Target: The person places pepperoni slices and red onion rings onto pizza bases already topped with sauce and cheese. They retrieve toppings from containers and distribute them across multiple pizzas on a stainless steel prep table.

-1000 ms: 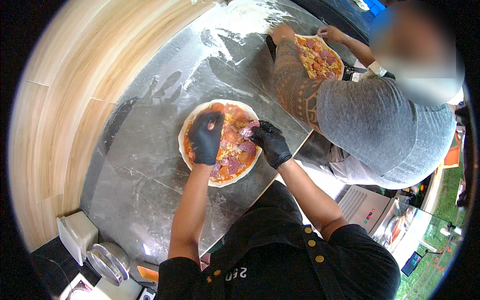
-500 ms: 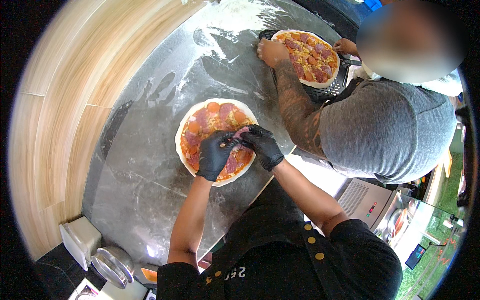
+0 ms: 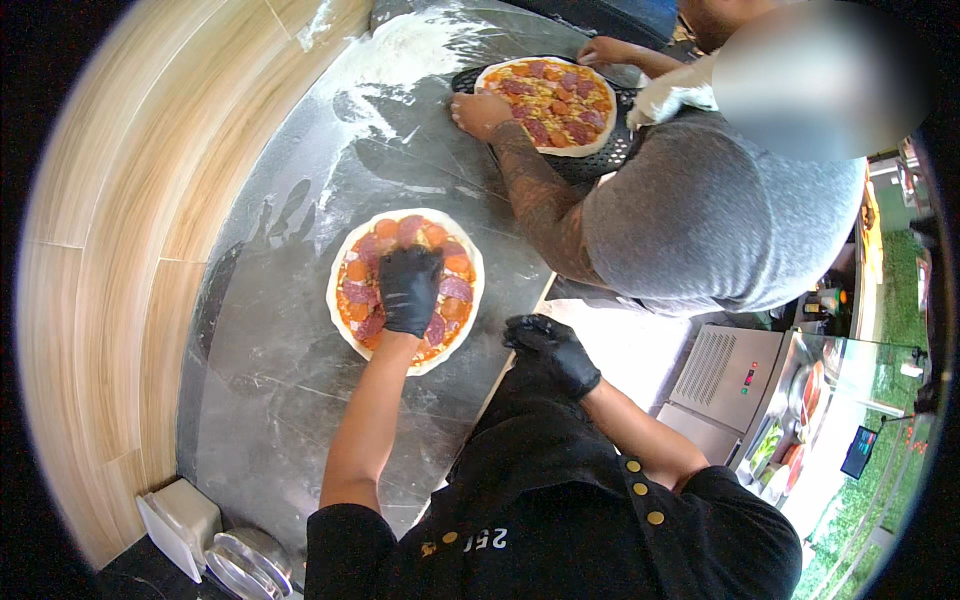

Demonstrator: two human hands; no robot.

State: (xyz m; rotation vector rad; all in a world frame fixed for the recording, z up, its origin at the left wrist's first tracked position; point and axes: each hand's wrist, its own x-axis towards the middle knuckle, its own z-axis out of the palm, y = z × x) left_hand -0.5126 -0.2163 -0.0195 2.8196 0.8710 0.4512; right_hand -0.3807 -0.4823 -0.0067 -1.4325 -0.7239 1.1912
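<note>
An uncooked pizza point(image 3: 352, 330) with a pale dough rim lies on the dark worktop, topped with salami slices, orange-red round slices and bits of cheese over sauce. My left hand point(image 3: 410, 290), in a black glove, is on the middle of it, back upward. Its fingers bend down toward the toppings, so their tips and anything under them are hidden. Off the pizza, by the worktop's near edge and my dark apron, is my right hand point(image 3: 553, 352), also black-gloved. Its fingers are stretched out, and I see nothing in them.
At the upper right a co-worker's hands point(image 3: 482, 115) are beside a second topped pizza point(image 3: 548, 100) on a perforated peel point(image 3: 600, 155). Flour point(image 3: 400, 60) whitens the far worktop point(image 3: 260, 400). A plastic container point(image 3: 185, 520) and metal bowls point(image 3: 248, 565) stand lower left.
My right hand has left the pizza and drawn back to the worktop's near edge. The pinkish slice between my hands no longer shows. My left hand now lies over the pizza's middle.
</note>
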